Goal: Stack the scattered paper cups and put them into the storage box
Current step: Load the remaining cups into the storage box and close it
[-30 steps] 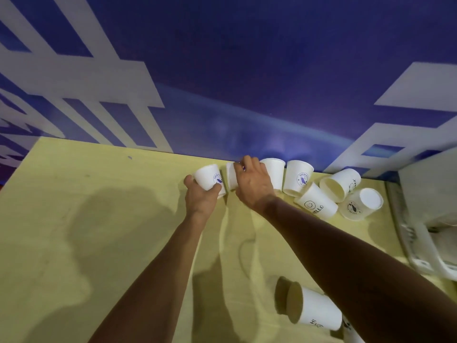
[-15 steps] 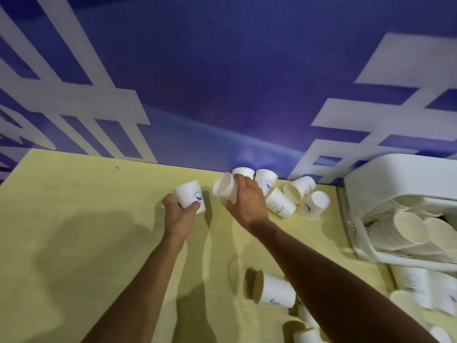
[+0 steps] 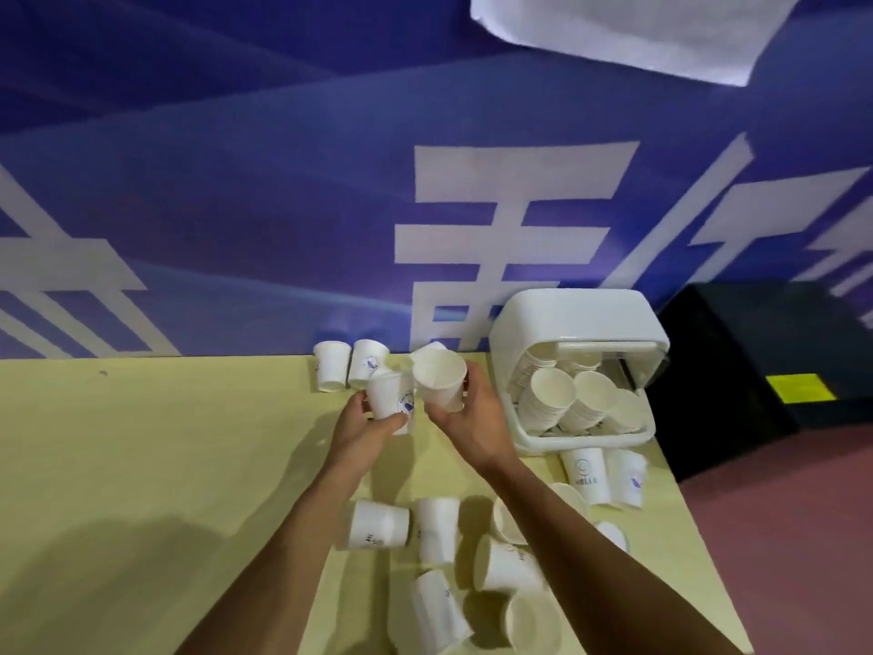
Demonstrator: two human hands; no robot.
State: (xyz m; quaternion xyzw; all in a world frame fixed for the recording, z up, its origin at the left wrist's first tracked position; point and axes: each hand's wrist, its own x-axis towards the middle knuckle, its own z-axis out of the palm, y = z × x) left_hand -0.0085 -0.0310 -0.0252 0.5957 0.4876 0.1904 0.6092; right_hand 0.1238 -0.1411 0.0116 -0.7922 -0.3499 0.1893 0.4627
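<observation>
Your left hand, just left of the frame's centre, has thumb and fingers curled around a white paper cup with a blue logo, gripping it by the side wall. Your right hand, just beside it, clasps a plain white paper cup from below, tipped so that its open mouth faces up toward you and the inside shows. The two held cups sit side by side above the table, their edges meeting in the frame; whether they really touch you cannot tell.

Just behind your hands, at the far edge of the pale yellow table, two more white paper cups stand next to each other against the wall.

To the right of your right hand, the white plastic storage box lies with its opening toward you, and stacks of nested cups fill it. Right below the box, a white cup printed HELLO stands beside another cup with a blue mark.

Between and under your forearms, in the lower centre of the frame, a scatter of loose white cups lies on the table, most on their sides.

Behind it all runs the blue wall with large white characters; at the right edge a black box sits on a reddish floor.
</observation>
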